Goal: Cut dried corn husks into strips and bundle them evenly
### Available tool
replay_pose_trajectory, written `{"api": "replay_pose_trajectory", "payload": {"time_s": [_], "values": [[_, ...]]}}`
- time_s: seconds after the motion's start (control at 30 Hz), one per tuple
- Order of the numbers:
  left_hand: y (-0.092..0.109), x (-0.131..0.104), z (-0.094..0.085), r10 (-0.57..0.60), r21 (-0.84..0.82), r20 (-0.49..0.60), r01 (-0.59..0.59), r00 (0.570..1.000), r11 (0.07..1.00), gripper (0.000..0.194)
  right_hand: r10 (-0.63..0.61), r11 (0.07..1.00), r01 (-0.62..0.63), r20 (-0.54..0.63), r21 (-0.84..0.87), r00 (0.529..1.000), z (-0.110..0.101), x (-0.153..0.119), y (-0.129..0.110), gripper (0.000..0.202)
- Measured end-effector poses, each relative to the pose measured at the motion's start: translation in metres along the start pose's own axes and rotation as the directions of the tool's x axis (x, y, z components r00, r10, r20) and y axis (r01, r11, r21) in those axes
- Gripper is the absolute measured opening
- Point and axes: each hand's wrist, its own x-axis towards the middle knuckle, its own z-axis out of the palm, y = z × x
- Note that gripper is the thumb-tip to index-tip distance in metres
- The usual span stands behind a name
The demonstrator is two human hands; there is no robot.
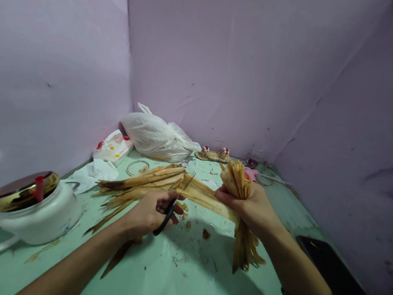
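My left hand (154, 212) is closed on a pair of black-handled scissors (167, 217), whose blades point up and away. The blades lie across or right beside a flat dried leaf strip (209, 199); I cannot tell if they touch it. My right hand (251, 203) grips a gathered bundle of dried husk-like leaves (237, 178), fanned at its top and hanging down below the fist. That strip stretches from the bundle toward the left. Beyond my left hand lies a loose pile of the same dried leaves (138, 183) on the table.
A white pot (44, 219) with a gold-rimmed lid (24, 190) stands at left. Behind are a tissue pack (115, 147), a knotted white plastic bag (159, 137), a wire ring (137, 167) and a woven piece (212, 155). A black flat object (336, 274) lies at right. Scraps dot the green table (171, 283).
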Motion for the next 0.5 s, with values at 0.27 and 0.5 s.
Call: {"api": "replay_pose_trajectory", "payload": {"time_s": [0.27,0.5], "values": [[-0.0011,0.0013,0.0038,-0.101,-0.032,-0.022,0.1,0.995,0.994,0.058,0.004,1.0,-0.004,0.004,-0.023,1.0,-0.001,0.0018,0.0021,0.017],[-0.0011,0.0017,0.0021,-0.066,-0.044,-0.01,0.065,0.998,0.997,0.063,-0.005,1.0,0.006,0.121,-0.007,0.993,0.0022,-0.0008,-0.0039,0.02]]}}
